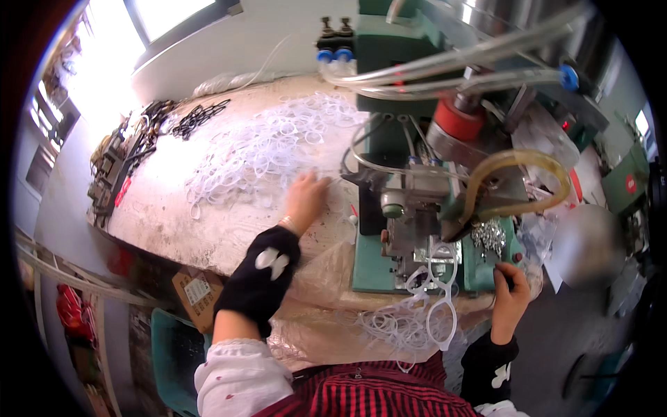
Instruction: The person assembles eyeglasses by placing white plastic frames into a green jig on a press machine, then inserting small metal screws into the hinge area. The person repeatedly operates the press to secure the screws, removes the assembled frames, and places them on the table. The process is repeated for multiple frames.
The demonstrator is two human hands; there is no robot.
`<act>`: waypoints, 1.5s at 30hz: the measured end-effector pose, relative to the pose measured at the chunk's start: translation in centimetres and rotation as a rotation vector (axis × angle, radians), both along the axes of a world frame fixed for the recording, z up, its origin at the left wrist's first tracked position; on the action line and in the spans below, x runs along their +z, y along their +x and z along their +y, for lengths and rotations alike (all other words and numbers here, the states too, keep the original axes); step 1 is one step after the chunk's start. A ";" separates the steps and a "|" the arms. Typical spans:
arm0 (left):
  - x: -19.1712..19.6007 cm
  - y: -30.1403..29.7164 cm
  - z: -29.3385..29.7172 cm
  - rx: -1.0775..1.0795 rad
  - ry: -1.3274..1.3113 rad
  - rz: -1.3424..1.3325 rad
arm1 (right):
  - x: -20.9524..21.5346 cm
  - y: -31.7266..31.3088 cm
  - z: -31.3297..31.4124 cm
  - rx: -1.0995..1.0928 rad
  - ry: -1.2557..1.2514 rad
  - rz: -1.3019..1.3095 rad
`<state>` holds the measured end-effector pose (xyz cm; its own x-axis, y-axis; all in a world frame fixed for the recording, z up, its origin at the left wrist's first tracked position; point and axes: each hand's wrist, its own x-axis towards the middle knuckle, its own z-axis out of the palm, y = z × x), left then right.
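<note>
My left hand (306,201) reaches over the worktable at the near edge of a spread pile of clear plastic eyeglass frames (260,149); its fingers look apart, with nothing plainly in them. My right hand (511,299) is beside the machine's green base, thumb and forefinger drawn together in a pinch; whatever may be between them is too small to make out. Near those fingertips lies a heap of small silvery metal parts (488,238). At the front of the green press machine (375,267), a clear eyeglass frame (450,306) stands on end, one rim against the metal fixture.
More clear frames (396,326) are heaped below the machine's front edge. Dark frames (198,119) lie at the table's far left. A yellowish hose (517,158) loops over the machine's right side. Below on the left are a cardboard box (198,295) and a teal bin (167,354).
</note>
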<state>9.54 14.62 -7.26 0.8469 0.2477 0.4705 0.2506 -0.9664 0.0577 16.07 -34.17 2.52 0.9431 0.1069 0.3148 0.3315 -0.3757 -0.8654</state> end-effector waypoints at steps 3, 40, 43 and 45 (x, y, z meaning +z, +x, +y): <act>3.6 -5.8 -1.7 0.020 -0.113 -0.188 | 3.8 -0.6 3.7 0.215 0.009 -0.170; 15.2 -5.4 -23.3 -0.910 -0.186 -0.404 | -1.5 3.0 2.2 -0.056 -0.481 -0.323; 11.4 -8.6 -26.8 -0.678 -0.493 -0.339 | -2.3 3.7 2.5 -0.053 -0.528 -0.353; 10.6 -12.0 -27.8 -0.662 -0.930 -0.359 | -3.4 4.0 1.5 -0.037 -0.548 -0.315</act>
<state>-2.42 -13.21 3.35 0.7950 0.1836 0.5781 -0.4536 -0.4527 0.7676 20.10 -32.67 -0.92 0.8204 0.3004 0.4865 0.5173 -0.7525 -0.4078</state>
